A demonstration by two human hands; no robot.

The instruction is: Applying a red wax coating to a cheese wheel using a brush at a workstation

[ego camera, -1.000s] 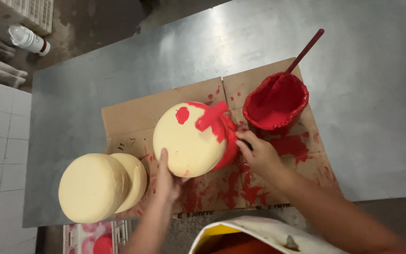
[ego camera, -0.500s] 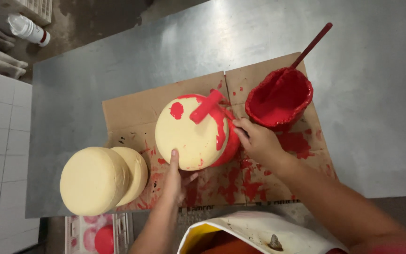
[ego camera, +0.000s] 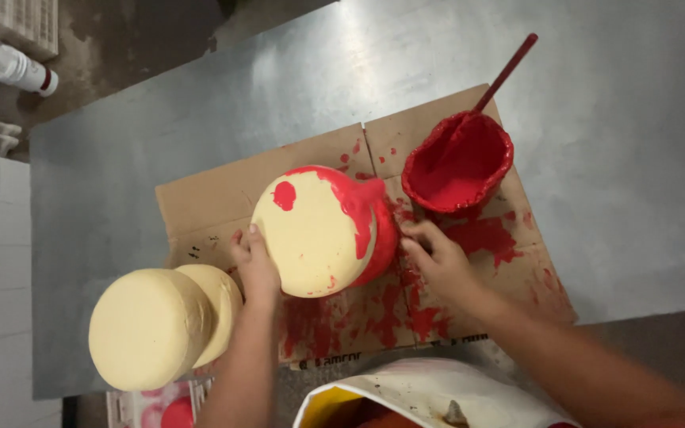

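Observation:
A round pale-yellow cheese wheel (ego camera: 311, 234) stands tilted on a flattened cardboard sheet (ego camera: 208, 198), its right side and upper edge coated red. My left hand (ego camera: 254, 265) presses against the wheel's left rim, steadying it. My right hand (ego camera: 438, 257) is at the wheel's right side, gripping a brush whose red-covered head (ego camera: 362, 198) lies on the wheel's top edge. A red-coated bowl (ego camera: 457, 166) of red coating sits just right of the wheel, with a red stick (ego camera: 505, 75) leaning out of it.
Two uncoated pale wheels (ego camera: 156, 325) lean together at the lower left on the metal table (ego camera: 620, 158). A white and yellow bucket (ego camera: 430, 396) is at the bottom edge. A plastic bottle (ego camera: 17, 70) lies on the floor, upper left.
My left hand slid from the wheel's lower edge up to its left rim, and the wheel turned. The brush head moved down the red edge toward my right hand.

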